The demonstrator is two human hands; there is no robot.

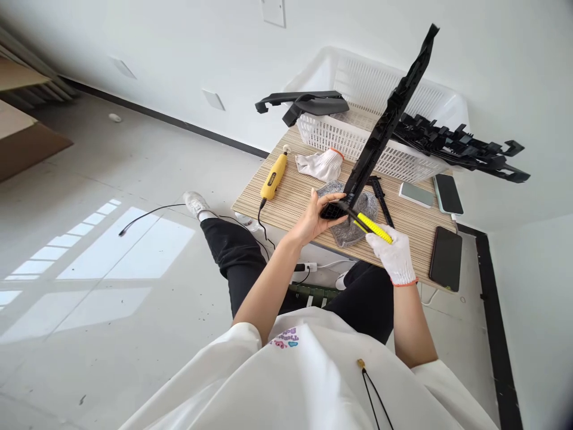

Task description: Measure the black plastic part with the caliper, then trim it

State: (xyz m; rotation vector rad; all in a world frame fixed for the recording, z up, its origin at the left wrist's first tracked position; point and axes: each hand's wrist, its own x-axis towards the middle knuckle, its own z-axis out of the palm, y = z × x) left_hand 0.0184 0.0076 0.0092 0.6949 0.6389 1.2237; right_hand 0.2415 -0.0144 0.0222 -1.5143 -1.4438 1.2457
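Observation:
My bare left hand [316,218] grips the lower end of a long black plastic strip [388,116], which stands tilted up and to the right over the table. My right hand [394,254], in a white glove, is closed on a yellow-handled knife [373,227] whose dark tip touches the strip's lower end. Under both lies a grey cloth [351,233] on the striped wooden table [293,200].
A white slotted basket [358,140] at the table's back carries several black plastic parts [456,146], with more [304,103] on its left rim. A yellow corded rotary tool [274,177], a spare white glove [323,163] and three phones [445,258] lie on the table.

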